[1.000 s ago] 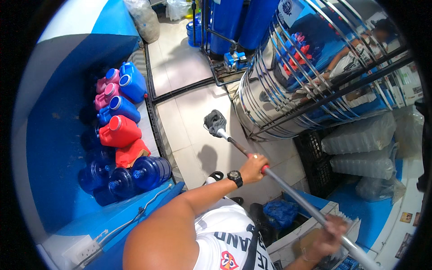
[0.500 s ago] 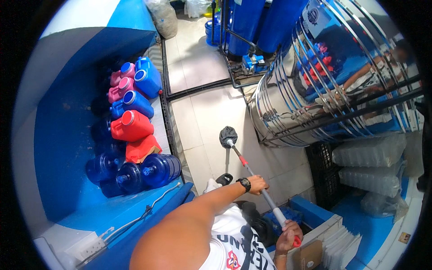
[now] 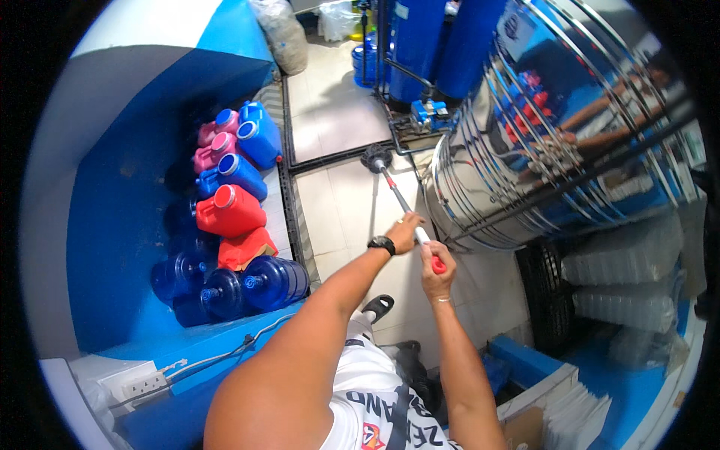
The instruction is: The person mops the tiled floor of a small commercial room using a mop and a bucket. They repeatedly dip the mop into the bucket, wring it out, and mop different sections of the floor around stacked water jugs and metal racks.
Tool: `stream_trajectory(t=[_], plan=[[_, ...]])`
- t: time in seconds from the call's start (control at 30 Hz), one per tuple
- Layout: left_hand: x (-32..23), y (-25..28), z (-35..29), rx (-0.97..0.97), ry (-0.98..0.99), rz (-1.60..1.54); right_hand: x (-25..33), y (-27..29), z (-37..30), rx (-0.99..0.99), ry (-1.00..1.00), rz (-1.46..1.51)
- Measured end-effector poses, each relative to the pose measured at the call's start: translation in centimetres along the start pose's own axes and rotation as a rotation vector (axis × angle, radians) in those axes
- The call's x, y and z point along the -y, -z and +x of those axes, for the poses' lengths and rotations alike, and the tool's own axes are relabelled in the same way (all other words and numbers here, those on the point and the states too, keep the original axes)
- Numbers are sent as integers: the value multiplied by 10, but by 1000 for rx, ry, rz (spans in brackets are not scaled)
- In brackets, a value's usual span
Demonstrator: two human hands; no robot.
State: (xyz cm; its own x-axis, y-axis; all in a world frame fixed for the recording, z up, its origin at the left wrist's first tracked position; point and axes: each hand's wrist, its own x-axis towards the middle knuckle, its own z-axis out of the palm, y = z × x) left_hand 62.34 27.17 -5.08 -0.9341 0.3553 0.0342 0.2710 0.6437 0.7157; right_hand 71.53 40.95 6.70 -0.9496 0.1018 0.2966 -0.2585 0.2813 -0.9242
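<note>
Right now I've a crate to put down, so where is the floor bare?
Bare tiles lie between the floor drain and the steel tank, around the mop head, and beyond it toward the blue cylinders. Crowded: jugs along the blue wall.

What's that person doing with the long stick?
A person holds a long-handled mop with both hands: the left hand grips the shaft, the right hand its red end. The mop head rests on the tiled floor, out near a big shiny steel tank. Coloured jugs line the blue wall.
</note>
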Motion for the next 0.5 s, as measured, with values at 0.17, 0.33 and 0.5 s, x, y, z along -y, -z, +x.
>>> stream_trajectory(t=[0.17,0.33,0.5], plan=[[-32,-44,-7,206,-39,161,24,74,-63,-62,-132,41],[-163,-138,-86,369,-330,-94,93,219,-166,-199,-243,-69],[-284,-199,-154,742,-595,-156,196,312,-253,-343,-400,-133]])
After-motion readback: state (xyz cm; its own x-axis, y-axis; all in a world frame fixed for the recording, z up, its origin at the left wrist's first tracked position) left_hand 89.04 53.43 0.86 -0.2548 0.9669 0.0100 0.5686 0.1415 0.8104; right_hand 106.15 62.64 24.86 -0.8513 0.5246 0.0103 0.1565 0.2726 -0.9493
